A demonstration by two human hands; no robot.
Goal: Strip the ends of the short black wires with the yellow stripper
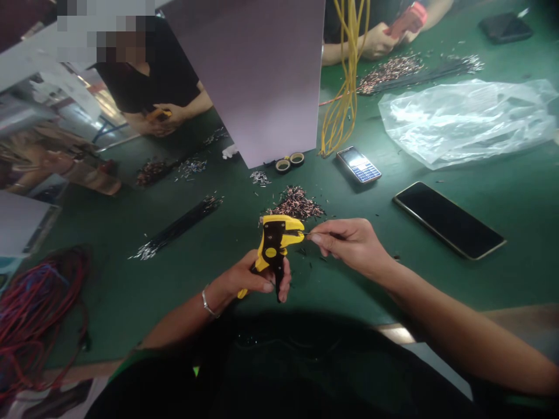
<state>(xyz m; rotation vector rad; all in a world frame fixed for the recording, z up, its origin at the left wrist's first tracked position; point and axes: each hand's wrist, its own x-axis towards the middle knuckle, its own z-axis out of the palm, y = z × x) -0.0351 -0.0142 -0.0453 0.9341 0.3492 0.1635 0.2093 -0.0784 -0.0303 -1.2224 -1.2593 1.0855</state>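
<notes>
My left hand (257, 276) is wrapped round the handles of a yellow and black wire stripper (271, 241), held up over the green table with its jaws facing right. Just right of the jaws, my right hand (349, 241) pinches a thin dark wire (309, 234) between thumb and fingers. The wire's end reaches the jaw tips; most of its length is hidden by the hand. Behind the stripper lies a heap of short wire offcuts (297, 203) with copper and black colouring. Several small black scraps are scattered below the jaws.
To the left lies a bundle of black wires (179, 227). Two tape rolls (290, 163) and a keypad phone (358, 164) lie behind the heap, a smartphone (449, 220) to the right. A white panel (271, 75), yellow cables (347, 75) and a plastic bag (467, 119) stand farther back. Co-workers' hands (378, 43) hold tools.
</notes>
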